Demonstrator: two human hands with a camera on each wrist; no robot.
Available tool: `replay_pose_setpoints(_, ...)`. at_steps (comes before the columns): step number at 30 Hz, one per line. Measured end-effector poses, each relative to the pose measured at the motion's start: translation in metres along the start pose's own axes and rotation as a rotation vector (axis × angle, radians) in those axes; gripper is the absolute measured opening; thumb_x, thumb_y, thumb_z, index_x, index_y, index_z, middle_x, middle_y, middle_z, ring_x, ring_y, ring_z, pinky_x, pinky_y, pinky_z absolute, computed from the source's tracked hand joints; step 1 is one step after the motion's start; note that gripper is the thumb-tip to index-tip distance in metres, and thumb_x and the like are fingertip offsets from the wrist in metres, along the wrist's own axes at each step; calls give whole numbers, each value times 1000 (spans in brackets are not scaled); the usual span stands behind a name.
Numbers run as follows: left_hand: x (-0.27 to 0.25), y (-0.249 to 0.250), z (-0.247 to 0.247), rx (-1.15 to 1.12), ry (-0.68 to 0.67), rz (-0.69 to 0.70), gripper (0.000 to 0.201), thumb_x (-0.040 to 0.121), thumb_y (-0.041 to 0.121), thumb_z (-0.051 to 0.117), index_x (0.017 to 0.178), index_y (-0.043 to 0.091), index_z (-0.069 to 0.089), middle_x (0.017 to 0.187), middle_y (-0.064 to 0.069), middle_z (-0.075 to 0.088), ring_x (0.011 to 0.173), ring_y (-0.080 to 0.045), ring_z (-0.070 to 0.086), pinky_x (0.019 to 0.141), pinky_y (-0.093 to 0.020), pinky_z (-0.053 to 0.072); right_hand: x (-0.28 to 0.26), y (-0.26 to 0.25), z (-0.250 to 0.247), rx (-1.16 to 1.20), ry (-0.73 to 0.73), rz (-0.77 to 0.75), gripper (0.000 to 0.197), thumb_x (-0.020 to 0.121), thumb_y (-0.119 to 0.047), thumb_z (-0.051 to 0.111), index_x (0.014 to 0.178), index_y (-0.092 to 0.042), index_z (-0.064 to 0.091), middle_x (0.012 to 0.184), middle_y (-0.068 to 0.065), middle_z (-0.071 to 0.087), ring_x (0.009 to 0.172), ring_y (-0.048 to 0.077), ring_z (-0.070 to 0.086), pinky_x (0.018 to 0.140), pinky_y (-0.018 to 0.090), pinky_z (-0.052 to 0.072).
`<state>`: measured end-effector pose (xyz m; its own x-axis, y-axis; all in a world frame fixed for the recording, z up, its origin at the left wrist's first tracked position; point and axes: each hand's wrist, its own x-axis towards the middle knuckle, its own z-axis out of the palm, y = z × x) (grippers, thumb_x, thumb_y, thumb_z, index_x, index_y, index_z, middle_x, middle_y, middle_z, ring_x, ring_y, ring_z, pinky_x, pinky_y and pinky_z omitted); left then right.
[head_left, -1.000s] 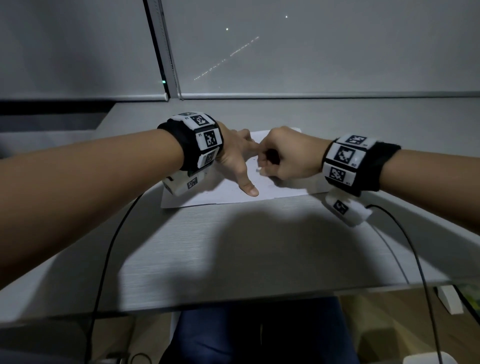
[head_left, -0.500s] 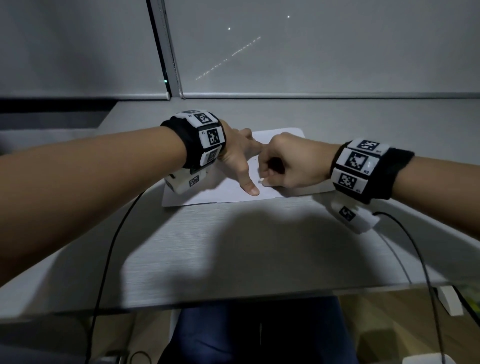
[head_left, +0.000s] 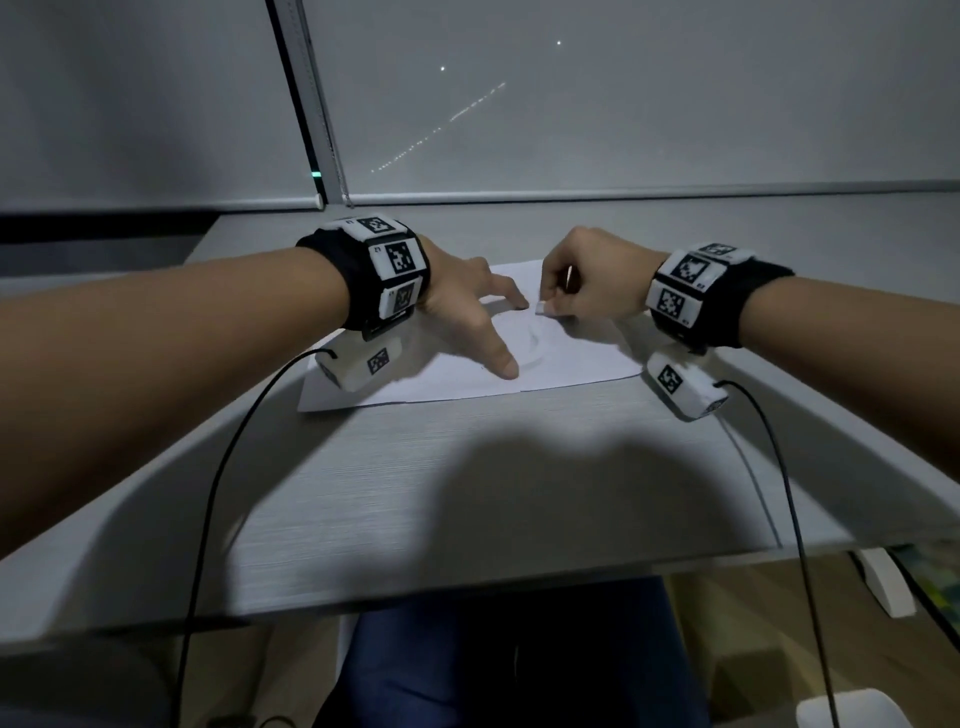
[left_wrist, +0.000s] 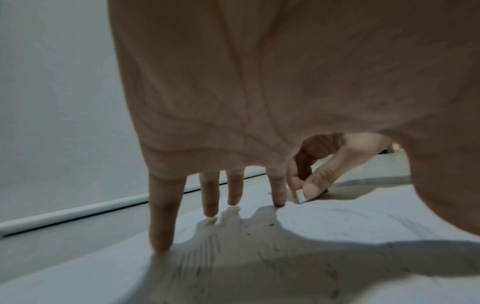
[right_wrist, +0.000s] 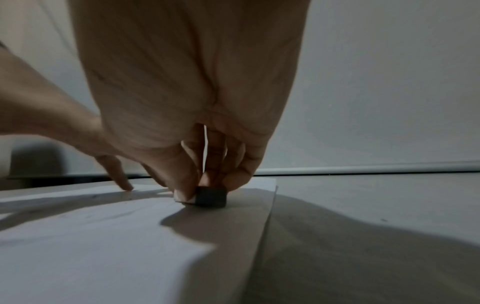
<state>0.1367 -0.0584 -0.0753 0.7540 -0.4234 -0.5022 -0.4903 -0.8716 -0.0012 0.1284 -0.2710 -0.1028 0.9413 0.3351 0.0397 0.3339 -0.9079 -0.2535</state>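
Dim room: grey roller blinds (head_left: 623, 114) behind a grey wood-grain desk (head_left: 467, 519). At the centre, a small eraser (head_left: 543, 310), pinched between the thumb and curled fingers (right_wrist: 236, 174) of the right hand (head_left: 597, 283) and set down on the far half of a white sheet of paper (head_left: 582, 364) lying flat on the desk. Pale end of the block visible past the thumbnail in the left wrist view, dark flank in the right wrist view. Faint pencil curves (head_left: 535, 345) on the sheet just nearer than the eraser. To the left, the left hand (head_left: 462, 306) with fingers straight and spread apart, fingertips (left_wrist: 161, 242) pressed onto the paper, holding nothing; index tip just beside the eraser, thumb tip down near the sheet's near edge. Outward from the hands, black wrist bands with white marker tiles (head_left: 395, 260), one on each bare forearm, and below each a white wrist camera housing (head_left: 685, 389). Black cables (head_left: 208, 493) running from the housings across the desk and over its near edge. Broad shadow of the head on the desktop in the foreground; dark blue trousers (head_left: 493, 649) below the desk edge.
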Motion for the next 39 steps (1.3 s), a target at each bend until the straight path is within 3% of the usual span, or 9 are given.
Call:
replay_pose_setpoints(7, 6, 3, 3, 115, 59, 84, 133, 60, 89, 81, 168, 42, 21, 169, 10, 25, 156, -27, 33, 121, -59, 37, 5, -11, 6, 9, 9, -43, 7, 88, -20, 77, 82, -16, 77, 72, -3, 70, 65, 13, 62, 65, 26, 49)
replay_pose_setpoints(12, 7, 1, 7, 144, 43, 96, 133, 59, 95, 76, 169, 49, 16, 173, 15, 19, 159, -26, 27, 122, -62, 35, 0, -17, 13, -27, -17, -87, 8, 88, -19, 75, 82, -15, 75, 74, 1, 72, 71, 22, 68, 66, 29, 53)
replay_pose_setpoints(17, 6, 3, 8, 161, 34, 78, 130, 62, 93, 76, 168, 54, 11, 173, 16, 18, 160, -27, 24, 120, -62, 34, -13, -25, 4, 13, -131, -173, 5, 87, -20, 82, 86, -15, 80, 76, -5, 75, 66, 5, 66, 66, 19, 52)
replay_pose_setpoints(22, 4, 1, 8, 153, 17, 93, 141, 46, 101, 71, 166, 59, 10, 171, 17, 20, 158, -29, 27, 119, -63, 36, 3, -22, 2, -67, -58, -64, 11, 87, -20, 78, 77, -21, 75, 70, -7, 72, 68, 16, 69, 72, 39, 63)
replay_pose_setpoints(24, 3, 1, 8, 159, 12, 102, 141, 42, 103, 67, 164, 61, 11, 170, 17, 21, 157, -30, 28, 117, -64, 37, 0, -23, 4, -80, -55, -65, 11, 88, -19, 76, 78, -18, 74, 70, -5, 72, 70, 20, 70, 73, 41, 63)
replay_pose_setpoints(30, 5, 0, 10, 200, 0, 148, 141, 28, 113, 53, 157, 72, 15, 172, 16, 16, 158, -33, 25, 118, -68, 34, -21, -28, 2, 6, -123, -135, 9, 88, -21, 81, 82, -15, 78, 57, -20, 67, 58, 2, 63, 61, 13, 50)
replay_pose_setpoints(33, 3, 3, 9, 205, -5, 126, 139, 30, 111, 54, 156, 75, 7, 174, 17, 11, 159, -32, 24, 118, -65, 34, -15, -21, 3, -2, -50, -67, 15, 88, -21, 79, 75, -20, 73, 58, -12, 68, 60, 10, 65, 70, 34, 62)
replay_pose_setpoints(35, 2, 4, 7, 200, 2, 108, 139, 31, 109, 55, 157, 74, 8, 174, 16, 12, 159, -32, 25, 116, -62, 34, -16, -22, 5, -4, -24, -59, 18, 89, -21, 76, 72, -21, 70, 57, -9, 68, 62, 15, 67, 73, 40, 63)
replay_pose_setpoints(39, 3, 5, 7, 202, 11, 129, 135, 32, 113, 55, 155, 73, 16, 170, 12, 19, 155, -34, 31, 115, -62, 37, -28, -37, 10, 43, -106, -147, 11, 88, -20, 78, 79, -16, 75, 63, -11, 71, 63, 1, 66, 65, 18, 52)
